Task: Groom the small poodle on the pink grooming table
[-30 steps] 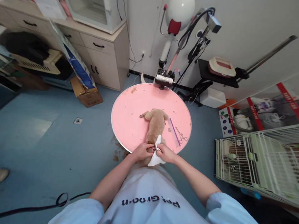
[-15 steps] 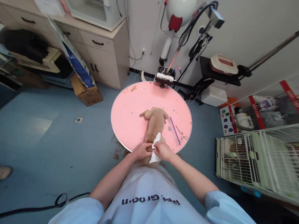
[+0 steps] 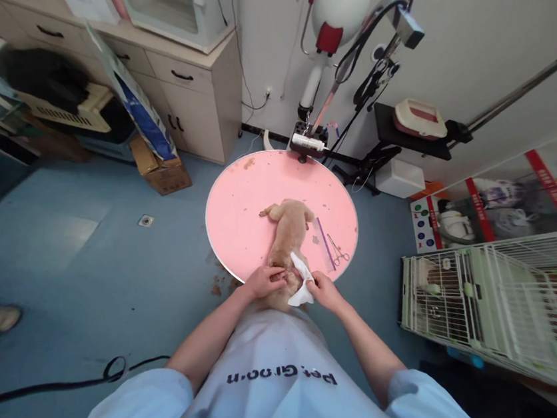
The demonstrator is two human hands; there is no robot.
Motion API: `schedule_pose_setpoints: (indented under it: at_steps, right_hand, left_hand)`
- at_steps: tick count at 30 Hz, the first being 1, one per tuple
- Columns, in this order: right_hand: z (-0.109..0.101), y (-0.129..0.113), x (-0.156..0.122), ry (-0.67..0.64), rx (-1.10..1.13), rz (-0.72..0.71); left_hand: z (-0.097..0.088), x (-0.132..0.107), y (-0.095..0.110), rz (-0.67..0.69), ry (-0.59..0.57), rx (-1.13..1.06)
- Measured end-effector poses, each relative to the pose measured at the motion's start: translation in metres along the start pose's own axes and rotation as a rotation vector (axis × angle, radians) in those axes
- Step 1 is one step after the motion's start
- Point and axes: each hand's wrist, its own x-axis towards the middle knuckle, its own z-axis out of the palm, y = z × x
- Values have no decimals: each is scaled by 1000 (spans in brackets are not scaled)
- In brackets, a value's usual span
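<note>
A small tan dog lies on a round pink table, its near end at the table's front edge. My left hand rests closed on the dog's near end, fingers pressed to the fur. My right hand is closed on a white tissue, held just right of the dog. A purple comb and small metal forceps lie on the table to the right of the dog.
A dryer on a stand with hoses rises behind the table. A wooden cabinet stands at the back left, a cardboard box beside it. A wire cage sits at right. A black cable crosses the blue floor. Fur clumps lie under the table's edge.
My right hand has drawn the tissue away from the dog's near end, to the right and slightly toward me. My left hand stays on the dog.
</note>
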Motion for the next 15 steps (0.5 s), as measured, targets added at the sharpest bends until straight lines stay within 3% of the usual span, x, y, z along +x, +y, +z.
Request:
schedule_pose_setpoints:
  at_steps: [5,9,15]
  right_hand:
    - [-1,34,22,137,-5,150]
    - [-7,51,45,156,-25,237]
    - [-45,80,70,279,-240,438]
  left_hand:
    - [-4,-3,7,-24,23,14]
    - [-6,-4,11,-65,23,6]
    - [-6,9,26,-80,-24,-29]
